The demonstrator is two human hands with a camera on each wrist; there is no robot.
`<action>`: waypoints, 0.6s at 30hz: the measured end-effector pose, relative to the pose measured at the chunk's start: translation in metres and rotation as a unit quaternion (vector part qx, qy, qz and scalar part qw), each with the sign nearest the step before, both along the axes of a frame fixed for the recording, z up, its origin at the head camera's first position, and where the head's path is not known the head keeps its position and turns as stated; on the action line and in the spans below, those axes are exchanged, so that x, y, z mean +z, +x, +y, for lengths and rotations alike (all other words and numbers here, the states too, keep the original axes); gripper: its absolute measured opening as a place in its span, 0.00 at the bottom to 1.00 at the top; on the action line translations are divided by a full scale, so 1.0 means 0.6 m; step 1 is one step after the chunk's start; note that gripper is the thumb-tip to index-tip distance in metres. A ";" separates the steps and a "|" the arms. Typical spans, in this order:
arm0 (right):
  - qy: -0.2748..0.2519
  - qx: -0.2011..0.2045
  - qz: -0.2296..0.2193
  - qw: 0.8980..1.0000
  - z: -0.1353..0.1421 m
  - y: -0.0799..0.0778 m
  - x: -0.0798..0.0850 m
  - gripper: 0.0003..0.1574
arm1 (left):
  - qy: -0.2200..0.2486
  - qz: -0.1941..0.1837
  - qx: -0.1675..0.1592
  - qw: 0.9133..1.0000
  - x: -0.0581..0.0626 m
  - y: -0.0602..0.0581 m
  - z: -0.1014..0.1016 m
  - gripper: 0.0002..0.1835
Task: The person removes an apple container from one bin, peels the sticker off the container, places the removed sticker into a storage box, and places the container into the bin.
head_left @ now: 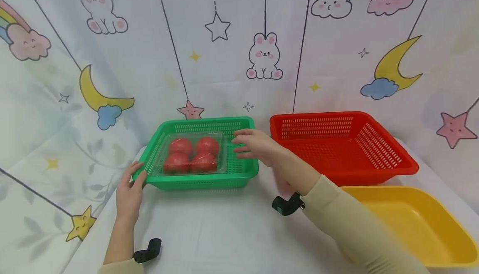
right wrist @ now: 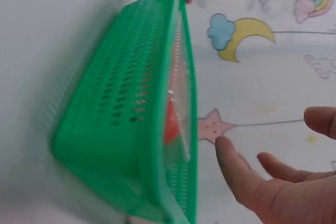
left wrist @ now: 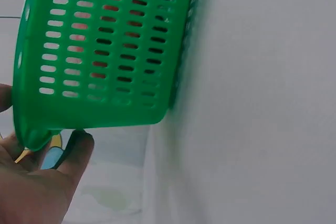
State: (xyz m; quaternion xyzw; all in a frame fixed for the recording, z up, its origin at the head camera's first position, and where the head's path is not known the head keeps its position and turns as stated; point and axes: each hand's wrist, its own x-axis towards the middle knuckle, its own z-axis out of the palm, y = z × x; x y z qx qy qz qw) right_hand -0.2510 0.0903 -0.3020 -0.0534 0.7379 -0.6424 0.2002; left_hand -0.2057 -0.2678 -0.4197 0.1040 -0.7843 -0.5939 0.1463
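Observation:
A green plastic basket (head_left: pixel 198 181) with slotted walls stands on the white table. Inside it, toward the left, lies a clear plastic box (head_left: pixel 222 157) of several red tomatoes (head_left: pixel 203 163). My left hand (head_left: pixel 128 195) grips the basket's front left corner; in the left wrist view its fingers and thumb (left wrist: pixel 77 153) are around the rim corner. Over the right end of the same basket, my right hand (head_left: pixel 256 146) reaches in from the right with spread fingers, holding nothing. The right wrist view has that hand (right wrist: pixel 289 190) apart from the basket's rim.
A red slotted basket (head_left: pixel 337 178) stands right of the green one. In front of it, at the lower right, is a yellow tray (head_left: pixel 411 220), partly behind my right sleeve (head_left: pixel 348 220). A patterned cloth (head_left: pixel 232 78) hangs behind the table.

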 end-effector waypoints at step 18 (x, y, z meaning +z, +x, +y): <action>0.077 -0.063 0.123 0.987 0.190 0.116 0.009 0.28 | -0.250 0.170 0.007 0.953 0.058 0.042 0.024 0.16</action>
